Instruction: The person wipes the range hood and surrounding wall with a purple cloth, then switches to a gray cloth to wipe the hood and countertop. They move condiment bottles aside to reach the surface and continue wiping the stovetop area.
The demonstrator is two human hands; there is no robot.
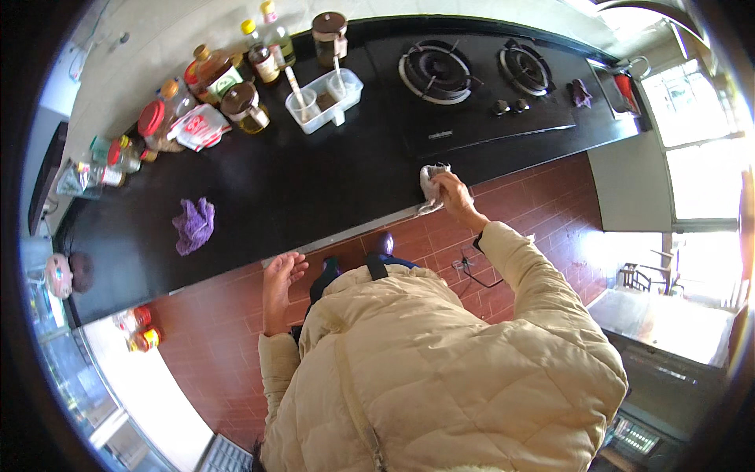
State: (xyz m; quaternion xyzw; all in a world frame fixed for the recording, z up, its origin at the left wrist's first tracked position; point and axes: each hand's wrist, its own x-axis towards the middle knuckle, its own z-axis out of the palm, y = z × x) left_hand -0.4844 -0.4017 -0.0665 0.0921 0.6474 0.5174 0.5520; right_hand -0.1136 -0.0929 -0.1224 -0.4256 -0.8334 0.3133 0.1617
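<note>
My right hand point(454, 197) grips a whitish cloth point(432, 183) at the front edge of the black countertop point(330, 177), just below the gas hob point(489, 88). Part of the cloth hangs over that edge. Further left, my left hand point(283, 274) is held near the counter's front edge with its fingers apart and nothing in it. A crumpled purple cloth point(195, 226) lies on the counter's left part, beyond my left hand.
A clear seasoning box point(324, 100) with spoons stands left of the hob. Several bottles and jars point(215, 74) line the wall. Another purple cloth point(581, 93) lies right of the burners. A dark wire stand point(466, 268) is on the red tiled floor point(218, 354).
</note>
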